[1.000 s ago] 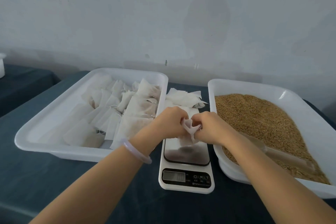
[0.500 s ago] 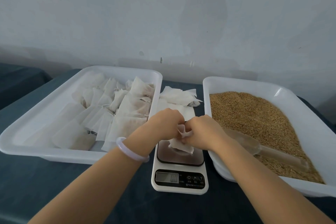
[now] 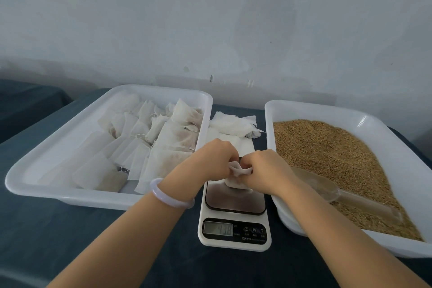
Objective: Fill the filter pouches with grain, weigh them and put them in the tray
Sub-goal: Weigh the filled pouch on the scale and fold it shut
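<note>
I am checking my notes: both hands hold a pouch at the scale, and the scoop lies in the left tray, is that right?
Not quite: the head view shows the scoop lying in the right tray, on the grain. The rest stands: the left hand and right hand both hold a pouch at the scale.

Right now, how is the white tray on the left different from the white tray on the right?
The left white plastic tray holds white filter pouches; the right white plastic tray holds brown grain. A clear plastic scoop lies in the right tray; the left tray has none. Both are white, rectangular, and flank the kitchen scale.
</note>
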Action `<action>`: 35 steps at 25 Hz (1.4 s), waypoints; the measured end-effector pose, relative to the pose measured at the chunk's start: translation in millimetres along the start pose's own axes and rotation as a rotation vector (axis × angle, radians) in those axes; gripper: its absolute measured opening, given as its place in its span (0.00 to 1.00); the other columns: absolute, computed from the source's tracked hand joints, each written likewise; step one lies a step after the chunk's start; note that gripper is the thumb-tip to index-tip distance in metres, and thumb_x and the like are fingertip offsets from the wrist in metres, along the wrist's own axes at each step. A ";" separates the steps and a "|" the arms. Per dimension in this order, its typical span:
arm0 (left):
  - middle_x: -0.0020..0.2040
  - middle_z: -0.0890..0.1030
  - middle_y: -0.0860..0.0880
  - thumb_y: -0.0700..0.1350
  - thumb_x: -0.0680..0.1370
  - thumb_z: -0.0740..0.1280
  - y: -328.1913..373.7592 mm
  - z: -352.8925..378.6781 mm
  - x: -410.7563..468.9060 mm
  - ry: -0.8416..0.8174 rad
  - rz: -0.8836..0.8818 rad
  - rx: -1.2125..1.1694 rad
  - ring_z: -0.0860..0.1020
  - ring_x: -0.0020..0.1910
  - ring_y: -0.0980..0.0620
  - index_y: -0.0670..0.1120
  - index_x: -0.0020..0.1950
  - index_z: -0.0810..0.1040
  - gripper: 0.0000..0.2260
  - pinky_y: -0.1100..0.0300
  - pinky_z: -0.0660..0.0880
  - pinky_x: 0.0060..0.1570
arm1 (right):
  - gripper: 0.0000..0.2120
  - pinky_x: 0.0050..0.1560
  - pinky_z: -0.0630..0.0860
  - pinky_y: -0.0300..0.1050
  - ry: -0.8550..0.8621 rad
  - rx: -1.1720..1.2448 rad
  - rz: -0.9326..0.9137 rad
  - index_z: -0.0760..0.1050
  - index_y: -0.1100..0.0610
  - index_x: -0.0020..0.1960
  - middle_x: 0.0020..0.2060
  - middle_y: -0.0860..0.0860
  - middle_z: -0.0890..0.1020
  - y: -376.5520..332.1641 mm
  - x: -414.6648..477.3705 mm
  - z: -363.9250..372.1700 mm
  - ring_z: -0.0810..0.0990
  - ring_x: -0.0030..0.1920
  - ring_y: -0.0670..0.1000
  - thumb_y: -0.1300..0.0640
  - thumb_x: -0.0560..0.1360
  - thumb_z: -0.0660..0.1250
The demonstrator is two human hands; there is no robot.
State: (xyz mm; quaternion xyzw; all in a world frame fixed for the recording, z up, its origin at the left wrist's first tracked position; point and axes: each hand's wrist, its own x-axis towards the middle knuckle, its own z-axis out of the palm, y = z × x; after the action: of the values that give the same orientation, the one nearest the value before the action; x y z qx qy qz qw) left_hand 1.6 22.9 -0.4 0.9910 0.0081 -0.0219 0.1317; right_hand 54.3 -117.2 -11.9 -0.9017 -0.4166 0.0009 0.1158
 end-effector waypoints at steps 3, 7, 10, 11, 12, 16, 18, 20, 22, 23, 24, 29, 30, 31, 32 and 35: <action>0.38 0.76 0.47 0.38 0.74 0.64 4.6 1.7 3.4 -0.083 -0.020 0.076 0.73 0.39 0.48 0.46 0.47 0.81 0.07 0.60 0.67 0.35 | 0.22 0.26 0.56 0.37 -0.035 -0.095 -0.025 0.69 0.51 0.28 0.22 0.46 0.69 -3.4 0.1 -1.2 0.72 0.33 0.52 0.37 0.71 0.58; 0.32 0.69 0.51 0.38 0.74 0.63 5.7 2.1 6.3 -0.113 0.011 0.180 0.71 0.38 0.49 0.46 0.42 0.78 0.06 0.62 0.62 0.28 | 0.24 0.29 0.54 0.38 -0.085 -0.154 -0.025 0.68 0.51 0.26 0.24 0.47 0.70 -7.1 4.3 -2.9 0.69 0.31 0.51 0.38 0.74 0.55; 0.30 0.68 0.51 0.40 0.73 0.65 3.9 2.0 7.3 -0.117 0.038 0.175 0.71 0.37 0.49 0.48 0.36 0.73 0.07 0.62 0.63 0.29 | 0.23 0.30 0.53 0.38 -0.109 -0.162 -0.040 0.68 0.50 0.27 0.25 0.47 0.71 -5.5 7.1 -2.6 0.71 0.32 0.51 0.39 0.76 0.55; 0.30 0.69 0.51 0.40 0.73 0.66 2.6 2.3 7.4 -0.116 0.043 0.148 0.71 0.37 0.49 0.48 0.35 0.72 0.07 0.61 0.63 0.29 | 0.22 0.30 0.53 0.38 -0.116 -0.162 -0.040 0.69 0.49 0.28 0.25 0.47 0.71 -4.6 7.7 -2.7 0.71 0.33 0.52 0.39 0.76 0.55; 0.30 0.70 0.52 0.41 0.72 0.67 1.4 2.6 6.8 -0.109 0.052 0.119 0.72 0.38 0.49 0.48 0.36 0.72 0.07 0.61 0.64 0.30 | 0.22 0.30 0.53 0.38 -0.121 -0.165 -0.040 0.70 0.49 0.28 0.25 0.47 0.70 -4.4 8.0 -2.7 0.71 0.33 0.52 0.39 0.75 0.57; 0.39 0.71 0.54 0.43 0.72 0.70 -1.5 7.3 0.4 -0.046 0.050 -0.074 0.72 0.41 0.49 0.49 0.49 0.67 0.13 0.57 0.70 0.38 | 0.17 0.29 0.54 0.38 -0.153 -0.148 -0.029 0.72 0.50 0.30 0.25 0.47 0.69 -2.5 9.5 -3.8 0.69 0.33 0.51 0.41 0.71 0.65; 0.43 0.74 0.52 0.43 0.72 0.71 -0.5 8.3 -1.8 -0.043 0.054 -0.095 0.74 0.44 0.47 0.46 0.54 0.65 0.17 0.53 0.73 0.42 | 0.19 0.29 0.54 0.39 -0.157 -0.138 -0.018 0.68 0.51 0.27 0.24 0.47 0.69 -1.9 9.4 -3.8 0.67 0.31 0.50 0.41 0.70 0.66; 0.50 0.78 0.48 0.43 0.72 0.69 0.4 8.1 -2.0 -0.058 0.065 -0.096 0.76 0.49 0.46 0.45 0.60 0.65 0.20 0.49 0.75 0.48 | 0.17 0.29 0.54 0.39 -0.138 -0.156 -0.028 0.69 0.51 0.29 0.25 0.46 0.70 -1.5 8.8 -2.7 0.68 0.31 0.49 0.41 0.70 0.66; 0.56 0.75 0.48 0.41 0.71 0.68 -1.0 7.7 -3.3 -0.066 0.098 -0.168 0.75 0.54 0.47 0.47 0.65 0.64 0.24 0.50 0.74 0.53 | 0.12 0.33 0.58 0.39 -0.109 -0.182 -0.067 0.71 0.49 0.39 0.31 0.45 0.76 -2.1 8.2 -0.9 0.70 0.33 0.49 0.41 0.69 0.65; 0.59 0.73 0.48 0.39 0.70 0.68 -2.7 6.9 -4.1 -0.060 0.115 -0.221 0.74 0.57 0.49 0.47 0.68 0.63 0.28 0.52 0.73 0.56 | 0.14 0.38 0.60 0.40 -0.094 -0.166 -0.074 0.72 0.50 0.47 0.37 0.45 0.79 -2.0 8.0 0.2 0.72 0.35 0.49 0.42 0.69 0.65; 0.62 0.70 0.49 0.37 0.68 0.69 -4.5 5.7 -4.9 -0.048 0.134 -0.274 0.73 0.59 0.51 0.48 0.70 0.61 0.32 0.55 0.71 0.58 | 0.18 0.42 0.62 0.41 -0.082 -0.122 -0.067 0.71 0.52 0.53 0.41 0.46 0.80 -1.2 7.9 0.9 0.74 0.38 0.49 0.43 0.68 0.66; 0.62 0.73 0.48 0.32 0.68 0.67 -8.3 1.6 -5.7 0.055 0.146 -0.571 0.75 0.59 0.51 0.48 0.71 0.62 0.34 0.64 0.73 0.53 | 0.26 0.47 0.69 0.40 -0.055 0.283 0.003 0.70 0.49 0.62 0.53 0.44 0.79 8.4 1.9 -2.9 0.77 0.53 0.47 0.50 0.65 0.70; 0.61 0.74 0.49 0.31 0.68 0.66 -9.3 1.1 -5.6 0.069 0.137 -0.632 0.76 0.58 0.51 0.48 0.70 0.62 0.33 0.64 0.74 0.52 | 0.27 0.50 0.71 0.40 -0.059 0.375 0.023 0.70 0.49 0.63 0.55 0.44 0.79 10.2 1.0 -3.1 0.76 0.56 0.46 0.50 0.65 0.71; 0.59 0.74 0.50 0.30 0.69 0.66 -10.6 1.2 -5.4 0.077 0.133 -0.674 0.76 0.58 0.52 0.49 0.70 0.63 0.32 0.64 0.74 0.51 | 0.27 0.55 0.72 0.41 -0.060 0.449 0.042 0.71 0.49 0.63 0.56 0.43 0.78 11.4 0.4 -3.0 0.75 0.58 0.44 0.50 0.65 0.72; 0.58 0.75 0.51 0.30 0.69 0.66 -12.1 1.9 -5.1 0.081 0.135 -0.693 0.76 0.58 0.52 0.49 0.69 0.64 0.31 0.62 0.75 0.51 | 0.28 0.58 0.72 0.43 -0.059 0.499 0.050 0.71 0.49 0.63 0.57 0.42 0.77 12.4 0.0 -2.7 0.75 0.58 0.43 0.50 0.65 0.72; 0.54 0.76 0.53 0.30 0.69 0.66 -14.0 3.9 -4.6 0.085 0.151 -0.676 0.75 0.58 0.54 0.49 0.68 0.66 0.30 0.63 0.74 0.50 | 0.26 0.60 0.72 0.45 -0.048 0.532 0.041 0.71 0.47 0.62 0.56 0.40 0.77 12.1 -0.8 -3.0 0.74 0.58 0.40 0.50 0.65 0.73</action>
State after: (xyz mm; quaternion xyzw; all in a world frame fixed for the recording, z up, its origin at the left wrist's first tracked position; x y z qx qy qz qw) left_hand -3.5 35.3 -7.6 0.8893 -0.0529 0.0331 0.4531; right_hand 63.2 -126.0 -11.6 -0.8475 -0.3861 0.1339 0.3388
